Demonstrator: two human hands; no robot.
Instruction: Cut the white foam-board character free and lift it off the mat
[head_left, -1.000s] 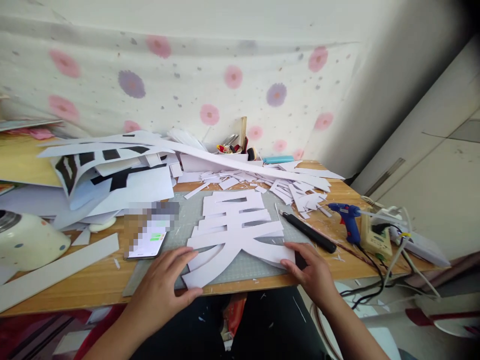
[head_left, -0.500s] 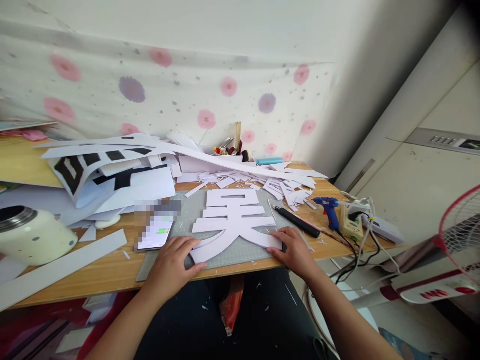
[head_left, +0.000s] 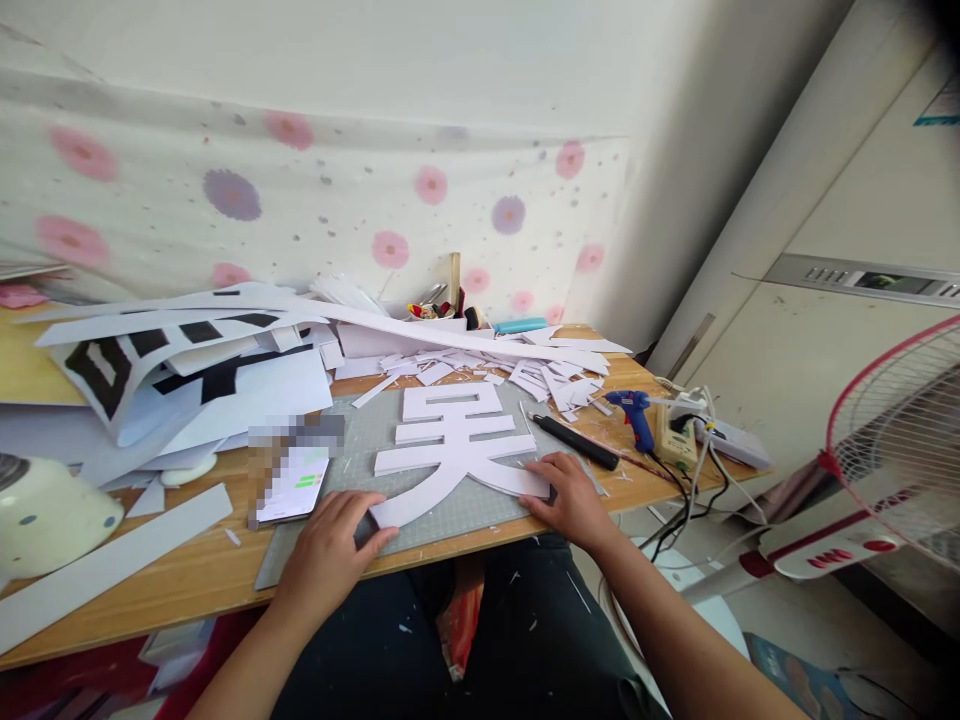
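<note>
A white foam-board Chinese character (head_left: 459, 462) lies on a grey cutting mat (head_left: 442, 525) at the table's front edge, its thick side walls showing. The fingers and thumb of my left hand (head_left: 334, 535) close around the tip of its lower left stroke. At the opposite stroke, my right hand (head_left: 568, 500) grips the end between thumb and fingers. A black pen-shaped tool (head_left: 577, 442) rests just beyond my right hand. Near my left hand lies a phone (head_left: 296, 485), partly blurred out.
Foam-board scraps (head_left: 559, 380) and long strips cover the table's back. Printed paper sheets (head_left: 225, 375) pile up at left, behind a cream dotted bottle (head_left: 56, 515). A blue glue gun (head_left: 632, 415) and power strip (head_left: 675, 440) with cables sit right, near a fan (head_left: 900, 470).
The view has turned slightly right. At the character's lower left stroke, an offset layer edge seen earlier no longer shows; the layers look lined up. Both hands keep hold of the two lower ends.
</note>
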